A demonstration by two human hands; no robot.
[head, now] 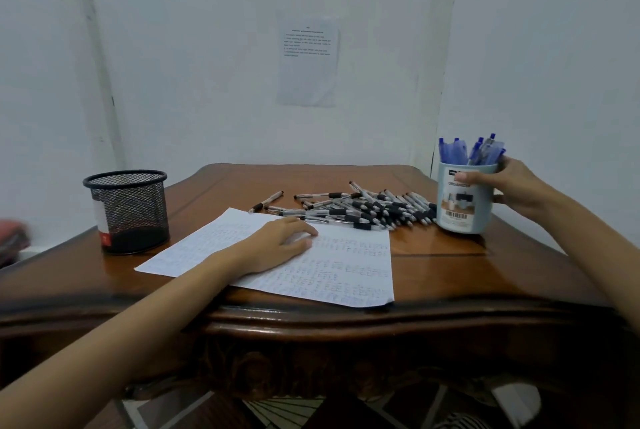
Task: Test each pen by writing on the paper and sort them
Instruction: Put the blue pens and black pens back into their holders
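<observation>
The right hand (pixel 512 189) wraps round the pale blue cup (pixel 462 214) at the right side of the table (pixel 242 182): the thumb lies across the label on the cup's near face and the fingers curl round its right and far side at the rim. The cup stands on the table and holds blue pens (pixel 471 151), upright, caps above the rim.

The left hand (pixel 277 241) lies palm down on the paper (pixel 346 272), fingers straight and close together, tips pointing right. The paper is covered in rows of faint writing and sits at the near middle of the table, one corner reaching the near edge.

Just beyond the paper, between it and the cup, lies a heap of black pens (pixel 367 208); one black pen (pixel 266 201) lies apart at the heap's left. A black mesh pot (pixel 128 210) stands at the far left of the table. A printed sheet (pixel 308 61) hangs on the wall behind.
</observation>
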